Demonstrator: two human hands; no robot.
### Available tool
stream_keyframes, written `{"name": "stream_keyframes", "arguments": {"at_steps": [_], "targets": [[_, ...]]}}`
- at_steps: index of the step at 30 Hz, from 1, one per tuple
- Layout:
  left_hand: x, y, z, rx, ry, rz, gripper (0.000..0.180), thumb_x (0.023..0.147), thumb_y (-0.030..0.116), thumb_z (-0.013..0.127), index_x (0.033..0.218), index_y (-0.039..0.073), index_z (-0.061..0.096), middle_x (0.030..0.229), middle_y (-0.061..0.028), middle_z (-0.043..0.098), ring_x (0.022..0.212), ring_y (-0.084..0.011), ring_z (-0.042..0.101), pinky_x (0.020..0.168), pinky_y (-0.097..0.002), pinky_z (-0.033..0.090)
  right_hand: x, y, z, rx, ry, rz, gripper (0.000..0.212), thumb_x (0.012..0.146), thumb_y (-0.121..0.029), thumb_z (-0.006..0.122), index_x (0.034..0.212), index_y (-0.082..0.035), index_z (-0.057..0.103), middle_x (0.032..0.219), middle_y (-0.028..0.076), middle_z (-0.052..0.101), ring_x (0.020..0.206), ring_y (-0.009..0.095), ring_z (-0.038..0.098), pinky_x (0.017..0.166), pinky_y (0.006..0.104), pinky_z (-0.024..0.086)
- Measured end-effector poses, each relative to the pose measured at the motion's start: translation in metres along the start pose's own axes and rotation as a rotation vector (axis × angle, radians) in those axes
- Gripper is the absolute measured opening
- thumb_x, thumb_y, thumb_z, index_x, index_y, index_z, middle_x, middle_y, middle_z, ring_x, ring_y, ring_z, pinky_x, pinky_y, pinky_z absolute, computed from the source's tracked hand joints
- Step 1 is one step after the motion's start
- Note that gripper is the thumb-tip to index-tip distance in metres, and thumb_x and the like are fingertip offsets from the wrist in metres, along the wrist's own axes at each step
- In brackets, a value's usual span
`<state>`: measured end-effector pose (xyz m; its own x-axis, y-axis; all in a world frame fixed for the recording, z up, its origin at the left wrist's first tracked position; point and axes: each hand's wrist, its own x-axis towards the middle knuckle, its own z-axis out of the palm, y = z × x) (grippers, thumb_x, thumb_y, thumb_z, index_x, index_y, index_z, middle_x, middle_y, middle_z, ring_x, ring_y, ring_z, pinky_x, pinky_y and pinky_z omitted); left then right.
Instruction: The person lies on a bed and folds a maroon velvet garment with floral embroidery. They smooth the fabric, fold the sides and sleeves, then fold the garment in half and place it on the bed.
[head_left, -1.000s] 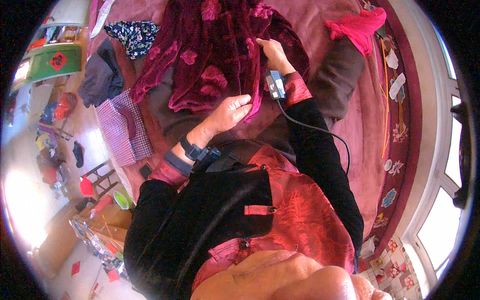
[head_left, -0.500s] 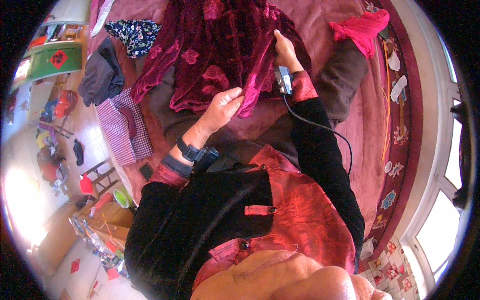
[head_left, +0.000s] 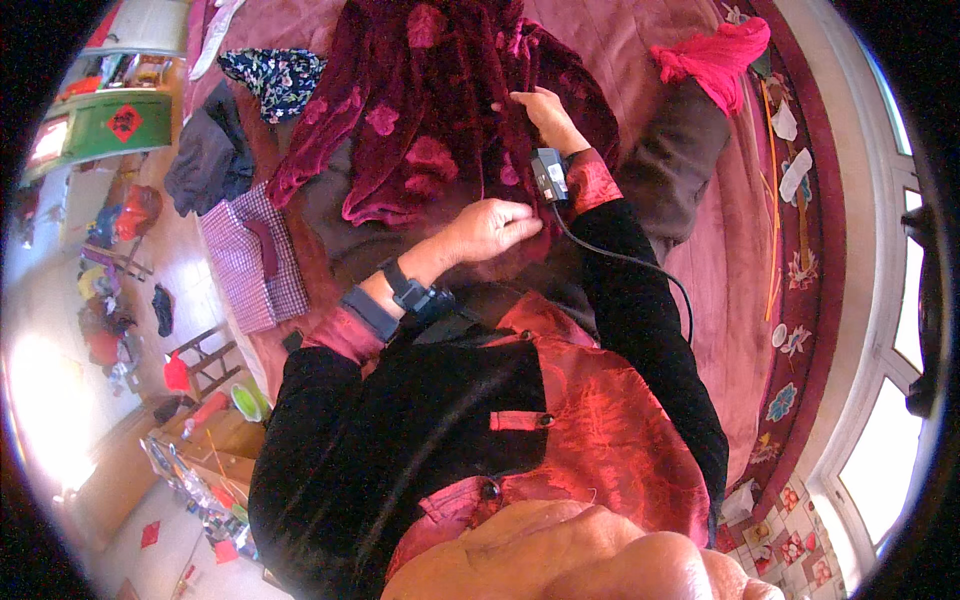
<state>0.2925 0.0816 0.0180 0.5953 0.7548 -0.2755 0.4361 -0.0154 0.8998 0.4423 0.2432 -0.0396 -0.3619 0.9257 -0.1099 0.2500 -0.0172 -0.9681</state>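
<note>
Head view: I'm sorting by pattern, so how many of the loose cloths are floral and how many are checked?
Floral: 2 (burgundy velvet cloth with pink flowers, dark navy cloth with small pale flowers)
Checked: 1 (folded purple-and-white checked cloth)
Total: 3

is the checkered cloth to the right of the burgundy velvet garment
No, the checkered cloth lies to the left of the burgundy velvet garment.

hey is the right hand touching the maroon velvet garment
Touching: the head view shows the right hand pinching a fold of the maroon velvet garment.
</note>
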Motion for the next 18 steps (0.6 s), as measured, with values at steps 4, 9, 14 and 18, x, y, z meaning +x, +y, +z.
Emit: {"name": "stream_keyframes", "arguments": {"at_steps": [4, 9, 14, 18], "targets": [[0.044, -0.018, -0.039, -0.401, 0.445, -0.163, 0.044, 0.098, 0.045, 0.057, 0.09, 0.004, 0.067, 0.082, -0.0031, 0.068, 0.074, -0.011, 0.061, 0.07, -0.029, 0.05, 0.003, -0.01, -0.005, 0.659, 0.022, 0.478, 0.032, 0.101, -0.023, 0.047, 0.107, 0.001, 0.067, 0.092, 0.009, 0.072, 0.073, 0.017, 0.064, 0.068, 0.0314, 0.053], [0.103, -0.039, -0.089, -0.619, 0.596, -0.449, 0.056, 0.095, 0.056, 0.053, 0.115, 0.005, 0.065, 0.106, -0.0097, 0.069, 0.089, -0.0207, 0.066, 0.081, -0.0368, 0.052, -0.005, -0.02, -0.014, 0.736, 0.018, 0.478, 0.03, 0.097, -0.021, 0.056, 0.116, 0.001, 0.062, 0.099, 0.012, 0.071, 0.077, 0.021, 0.067, 0.069, 0.0363, 0.056], [0.149, -0.04, -0.101, -0.939, 0.445, -0.483, 0.051, 0.093, 0.05, 0.06, 0.115, 0.005, 0.066, 0.109, -0.011, 0.07, 0.096, -0.0246, 0.067, 0.084, -0.0426, 0.054, -0.014, -0.017, -0.013, 0.873, -0.176, 0.555, 0.051, 0.091, -0.023, 0.066, 0.135, -0.002, 0.051, 0.11, 0.014, 0.068, 0.09, 0.025, 0.068, 0.078, 0.0401, 0.056], [0.164, -0.049, -0.101, -0.727, 0.414, -0.528, 0.037, 0.095, 0.036, 0.061, 0.11, 0.002, 0.068, 0.107, -0.0102, 0.07, 0.097, -0.0218, 0.067, 0.086, -0.0415, 0.054, -0.008, -0.015, -0.014, 0.796, -0.081, 0.643, 0.027, 0.094, -0.024, 0.063, 0.111, -0.003, 0.065, 0.106, 0.008, 0.07, 0.091, 0.02, 0.067, 0.083, 0.0367, 0.053]]}}
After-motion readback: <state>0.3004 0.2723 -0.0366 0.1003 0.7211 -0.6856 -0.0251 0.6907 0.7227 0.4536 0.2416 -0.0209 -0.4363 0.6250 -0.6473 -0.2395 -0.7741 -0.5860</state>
